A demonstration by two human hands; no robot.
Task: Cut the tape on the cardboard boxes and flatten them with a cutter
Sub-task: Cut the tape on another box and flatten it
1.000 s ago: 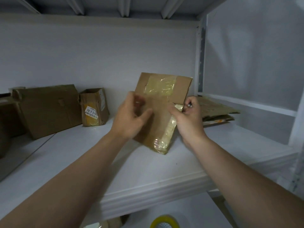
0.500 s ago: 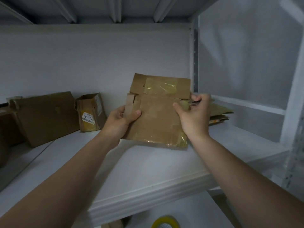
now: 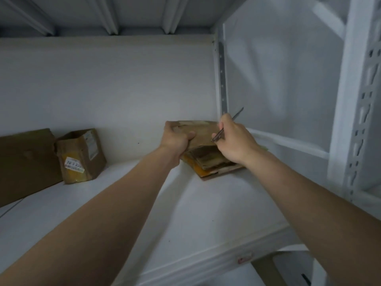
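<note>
A flattened brown cardboard box (image 3: 201, 132) lies tilted over a stack of flattened boxes (image 3: 210, 164) at the back right of the white shelf (image 3: 185, 213). My left hand (image 3: 177, 139) grips the flattened box's left edge, thumb on top. My right hand (image 3: 235, 141) is at its right edge, fingers curled round a thin metal cutter (image 3: 227, 124) whose blade end sticks up and to the right past my knuckles.
Two taped cardboard boxes stand at the back left: a small box with a white label (image 3: 80, 155) and a larger box (image 3: 24, 164) cut by the frame's edge. A perforated white upright (image 3: 362, 100) rises at the right. The shelf's front lip (image 3: 206, 263) runs below my arms.
Both hands carried the flattened box from in front of me back and down to the right, onto the stack. The view has tilted upward.
</note>
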